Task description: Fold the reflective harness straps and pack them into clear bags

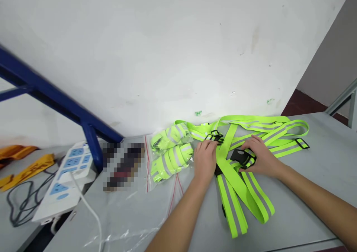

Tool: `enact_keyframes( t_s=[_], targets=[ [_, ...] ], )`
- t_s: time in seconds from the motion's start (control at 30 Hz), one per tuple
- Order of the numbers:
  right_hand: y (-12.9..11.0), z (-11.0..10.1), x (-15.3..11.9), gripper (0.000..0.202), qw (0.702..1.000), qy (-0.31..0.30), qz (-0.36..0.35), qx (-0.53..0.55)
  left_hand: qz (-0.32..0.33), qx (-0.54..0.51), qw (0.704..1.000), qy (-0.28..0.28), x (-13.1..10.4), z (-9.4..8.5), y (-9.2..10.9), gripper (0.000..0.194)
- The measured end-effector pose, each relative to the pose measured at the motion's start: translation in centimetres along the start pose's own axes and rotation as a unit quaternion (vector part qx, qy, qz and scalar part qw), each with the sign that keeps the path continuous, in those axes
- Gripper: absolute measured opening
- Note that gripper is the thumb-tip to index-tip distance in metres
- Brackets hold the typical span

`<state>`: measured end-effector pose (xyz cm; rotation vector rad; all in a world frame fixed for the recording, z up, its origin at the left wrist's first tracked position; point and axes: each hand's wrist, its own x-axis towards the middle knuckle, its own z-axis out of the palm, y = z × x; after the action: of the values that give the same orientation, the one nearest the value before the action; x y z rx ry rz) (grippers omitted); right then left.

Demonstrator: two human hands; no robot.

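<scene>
A neon-yellow reflective strap harness [231, 194] with grey stripes lies spread on the grey table, its straps looped and crossing. My left hand [205, 159] is closed at a black pronged buckle half [217, 137], with its fingertips at the buckle's edge. Opposite it, my right hand [262, 157] grips a black buckle socket [240, 157] between thumb and fingers, strap webbing running from it. The two buckle pieces are apart. A black strap slider [302, 143] sits at the right end of one strap.
Clear zip bags [163, 162] with folded neon straps lie left of the harness. Further left are a flat plastic bag [134, 211], a white power strip [68, 181], cables, orange straps [28, 170] and a blue metal frame [69, 105]. A white wall [173, 58] rises behind.
</scene>
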<state>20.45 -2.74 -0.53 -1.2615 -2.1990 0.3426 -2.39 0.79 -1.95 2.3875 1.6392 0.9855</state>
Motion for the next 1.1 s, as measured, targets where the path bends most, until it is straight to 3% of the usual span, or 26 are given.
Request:
enact_keyframes(
  t_s=[0.13, 0.27, 0.37, 0.43, 0.5, 0.6, 0.7, 0.83, 0.9, 1.0, 1.1],
  targets=[
    [0.2, -0.3, -0.6, 0.063, 0.999, 0.044, 0.025, 0.020, 0.018, 0.045, 0.999, -0.013, -0.3, -0.3, 0.7, 0.026],
    [0.8, -0.1, -1.0, 0.084, 0.997, 0.014, 0.042, 0.056, -0.005, 0.092, 0.994, -0.064, -0.4, -0.5, 1.4, 0.027],
    [1.0, 0.2, -0.8, 0.089, 0.997, -0.034, 0.016, 0.062, -0.047, 0.127, 0.982, -0.129, 0.4, -0.4, 1.4, 0.055],
    [0.7, 0.2, -0.7, 0.079, 0.998, -0.047, -0.001, 0.049, -0.079, 0.135, 0.974, -0.161, 1.4, -0.1, 1.3, 0.064],
    [0.4, 0.0, -0.5, 0.058, 0.999, -0.047, -0.005, 0.028, -0.096, 0.134, 0.973, -0.162, 2.3, 0.1, 1.2, 0.054],
    [0.0, -0.1, -0.4, 0.032, 0.999, -0.029, 0.000, 0.017, -0.091, 0.128, 0.979, -0.132, 3.1, 0.2, 1.1, 0.034],
    [0.1, -0.1, -0.5, 0.024, 0.998, -0.016, 0.001, 0.055, -0.088, 0.111, 0.986, -0.086, 2.9, -0.3, 1.0, 0.037],
    [-0.1, 0.0, -0.6, 0.022, 0.981, 0.036, 0.057, 0.180, -0.067, -0.005, 0.997, 0.028, 1.7, -1.2, 1.5, 0.044],
    [-0.4, 0.0, -0.6, 0.024, 0.963, 0.064, 0.092, 0.245, -0.051, -0.101, 0.992, 0.054, 1.1, -1.2, 2.5, 0.041],
    [-0.4, 0.0, -0.3, 0.030, 0.937, 0.075, 0.125, 0.317, -0.088, -0.247, 0.965, 0.028, 0.1, -0.6, 4.3, 0.039],
    [0.1, 0.0, 0.0, 0.032, 0.914, 0.070, 0.149, 0.370, -0.157, -0.391, 0.907, -0.018, -0.4, 0.1, 5.7, 0.042]
  ],
)
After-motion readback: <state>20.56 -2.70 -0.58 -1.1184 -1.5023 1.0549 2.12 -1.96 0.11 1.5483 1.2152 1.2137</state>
